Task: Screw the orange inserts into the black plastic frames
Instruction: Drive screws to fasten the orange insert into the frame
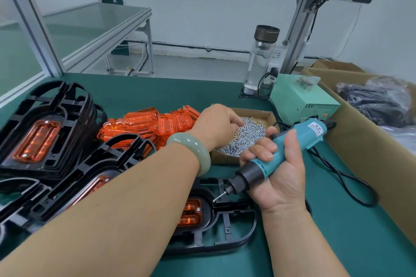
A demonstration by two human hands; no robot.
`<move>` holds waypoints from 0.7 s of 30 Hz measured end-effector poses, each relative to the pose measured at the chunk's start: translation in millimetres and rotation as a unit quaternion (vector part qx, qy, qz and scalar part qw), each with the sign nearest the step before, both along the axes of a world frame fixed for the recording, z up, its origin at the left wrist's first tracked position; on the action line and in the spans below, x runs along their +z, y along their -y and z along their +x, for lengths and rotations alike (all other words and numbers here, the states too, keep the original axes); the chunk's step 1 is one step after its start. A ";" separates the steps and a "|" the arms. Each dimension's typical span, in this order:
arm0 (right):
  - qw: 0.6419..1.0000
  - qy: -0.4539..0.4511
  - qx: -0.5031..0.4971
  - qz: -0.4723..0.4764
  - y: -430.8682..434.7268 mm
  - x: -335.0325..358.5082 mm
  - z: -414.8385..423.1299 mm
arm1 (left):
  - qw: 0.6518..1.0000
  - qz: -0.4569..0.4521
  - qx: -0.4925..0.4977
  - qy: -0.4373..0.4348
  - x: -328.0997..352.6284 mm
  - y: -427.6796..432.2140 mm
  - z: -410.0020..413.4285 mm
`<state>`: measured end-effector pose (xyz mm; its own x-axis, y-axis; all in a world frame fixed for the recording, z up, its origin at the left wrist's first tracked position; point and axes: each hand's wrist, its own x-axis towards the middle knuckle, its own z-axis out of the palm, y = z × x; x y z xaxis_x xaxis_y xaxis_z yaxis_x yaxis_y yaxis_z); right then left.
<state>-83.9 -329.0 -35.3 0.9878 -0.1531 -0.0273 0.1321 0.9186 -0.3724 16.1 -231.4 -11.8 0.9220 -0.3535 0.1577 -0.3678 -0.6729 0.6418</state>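
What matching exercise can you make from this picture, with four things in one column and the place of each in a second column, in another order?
Things
1. screwdriver
2. screws
3. bottle
4. bracelet

Places
a. round the wrist of the left hand
b. in the small cardboard box
c. in the right hand
d. upright at the back of the table, left of the green box

Pairs: 1-c, 2-b, 3-d, 4-a.

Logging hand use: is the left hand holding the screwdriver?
No, the right hand grips the screwdriver; the left hand is over the screw box.
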 end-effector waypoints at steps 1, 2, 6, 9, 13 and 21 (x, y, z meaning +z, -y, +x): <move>1.000 0.000 0.000 -0.001 0.4 -0.1 0.0 | 1.000 -0.020 0.010 -0.004 0.5 -1.4 -0.8; 1.000 0.000 -0.001 -0.003 0.7 0.0 0.1 | 0.998 -0.048 0.025 -0.010 1.6 -3.0 -2.2; 1.000 -0.002 -0.009 -0.007 0.8 0.0 0.0 | 0.973 -0.207 0.093 -0.050 9.3 -11.2 -15.1; 1.000 -0.003 -0.014 -0.004 0.6 0.7 -0.5 | 0.921 -0.351 0.133 -0.108 16.6 -19.8 -34.7; 1.000 -0.001 -0.030 0.010 0.9 2.7 -3.2 | 0.856 -0.466 0.141 -0.176 19.9 -43.9 -72.5; 0.995 0.004 -0.095 0.001 -9.1 15.6 -16.5 | 0.804 -0.537 0.131 -0.217 3.1 -93.0 -155.1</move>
<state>-100.4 -320.0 -19.7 0.9409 -0.3380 -0.0201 0.3072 0.8771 -0.3691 -139.1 -138.4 -8.7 0.9933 -0.0133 -0.1145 0.1122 0.3381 0.9344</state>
